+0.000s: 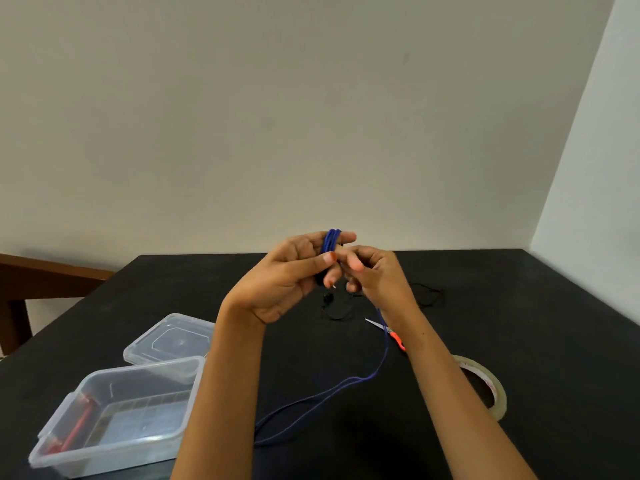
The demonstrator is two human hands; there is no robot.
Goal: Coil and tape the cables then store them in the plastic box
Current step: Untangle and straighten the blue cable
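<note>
The left hand holds up a blue cable, looped around its fingers as a form for the coil. The right hand pinches the loose strand, feeding it. The slack trails right of the open plastic box, with tape farther right.

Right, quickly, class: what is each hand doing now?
Left hand: closed, blue cable coiled around its fingers.
Right hand: pinching the cable's loose run.
</note>
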